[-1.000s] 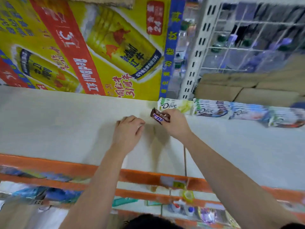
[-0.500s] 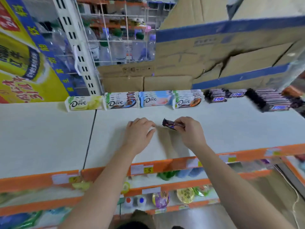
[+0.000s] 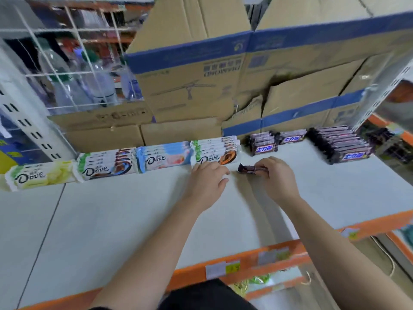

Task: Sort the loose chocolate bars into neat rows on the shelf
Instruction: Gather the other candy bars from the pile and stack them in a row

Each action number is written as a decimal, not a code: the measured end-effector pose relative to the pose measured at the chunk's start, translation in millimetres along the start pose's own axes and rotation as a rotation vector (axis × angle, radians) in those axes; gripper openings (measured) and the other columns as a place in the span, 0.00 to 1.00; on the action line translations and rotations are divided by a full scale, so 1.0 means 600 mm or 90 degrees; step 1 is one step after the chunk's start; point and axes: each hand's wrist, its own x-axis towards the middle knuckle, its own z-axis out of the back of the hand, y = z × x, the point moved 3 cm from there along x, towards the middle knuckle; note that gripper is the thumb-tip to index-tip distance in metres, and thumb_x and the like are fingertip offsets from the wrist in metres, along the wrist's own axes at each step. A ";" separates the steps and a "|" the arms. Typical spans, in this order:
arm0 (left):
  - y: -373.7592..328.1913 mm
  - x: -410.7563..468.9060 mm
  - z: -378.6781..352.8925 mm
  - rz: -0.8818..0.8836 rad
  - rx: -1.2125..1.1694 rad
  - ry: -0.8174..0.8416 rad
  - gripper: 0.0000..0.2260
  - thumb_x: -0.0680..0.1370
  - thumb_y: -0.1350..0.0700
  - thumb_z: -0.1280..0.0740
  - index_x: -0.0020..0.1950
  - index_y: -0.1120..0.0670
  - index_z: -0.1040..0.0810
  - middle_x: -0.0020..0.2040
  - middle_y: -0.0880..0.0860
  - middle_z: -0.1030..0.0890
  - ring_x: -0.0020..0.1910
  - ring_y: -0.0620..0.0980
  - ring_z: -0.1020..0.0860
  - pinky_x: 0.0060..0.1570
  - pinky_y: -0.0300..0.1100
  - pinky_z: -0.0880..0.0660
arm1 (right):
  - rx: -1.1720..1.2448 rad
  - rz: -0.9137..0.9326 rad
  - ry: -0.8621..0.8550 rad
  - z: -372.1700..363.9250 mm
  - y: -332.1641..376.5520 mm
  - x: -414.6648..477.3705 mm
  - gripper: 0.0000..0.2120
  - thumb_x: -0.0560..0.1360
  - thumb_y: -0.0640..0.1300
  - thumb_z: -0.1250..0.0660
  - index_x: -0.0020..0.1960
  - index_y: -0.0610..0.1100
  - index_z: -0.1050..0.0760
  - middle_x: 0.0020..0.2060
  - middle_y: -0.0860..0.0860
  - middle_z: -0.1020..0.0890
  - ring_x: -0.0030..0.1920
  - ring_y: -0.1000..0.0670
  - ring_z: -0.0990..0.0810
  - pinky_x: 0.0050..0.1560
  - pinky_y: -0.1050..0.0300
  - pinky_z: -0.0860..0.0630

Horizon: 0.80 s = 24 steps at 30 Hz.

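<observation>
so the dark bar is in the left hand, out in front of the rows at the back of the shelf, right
No, the head view shows the dark bar in the right hand, out in front of the rows at the back of the shelf; the left hand holds nothing.

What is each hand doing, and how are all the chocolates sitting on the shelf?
right hand: pinches the loose dark bar.
left hand: rests on the shelf, holding nothing.
loose dark bar: held, not in a row yet.
Dove bars: stacked in a neat row at the back.
dark bar stacks: piled at the back right.
cardboard boxes: stacked behind, one crumpled.
</observation>
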 end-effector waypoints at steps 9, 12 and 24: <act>-0.057 0.074 -0.060 -0.004 -0.006 -0.065 0.14 0.75 0.48 0.44 0.51 0.49 0.21 0.46 0.48 0.21 0.48 0.54 0.24 0.51 0.46 0.35 | -0.012 0.011 -0.012 0.020 -0.088 0.063 0.09 0.69 0.34 0.32 0.47 0.44 0.20 0.42 0.46 0.18 0.45 0.41 0.25 0.41 0.53 0.30; -0.071 0.086 -0.075 0.004 0.002 -0.083 0.13 0.75 0.48 0.43 0.51 0.48 0.21 0.45 0.48 0.21 0.48 0.53 0.25 0.52 0.45 0.37 | -0.012 0.044 -0.006 0.025 -0.108 0.080 0.10 0.68 0.36 0.31 0.47 0.46 0.20 0.41 0.48 0.17 0.44 0.42 0.24 0.40 0.53 0.28; -0.100 0.093 -0.078 0.129 0.042 -0.090 0.15 0.75 0.48 0.44 0.52 0.52 0.21 0.48 0.51 0.21 0.50 0.55 0.26 0.54 0.51 0.27 | 0.068 0.219 0.030 0.020 -0.132 0.153 0.07 0.69 0.33 0.32 0.44 0.41 0.18 0.40 0.45 0.20 0.43 0.41 0.23 0.40 0.54 0.28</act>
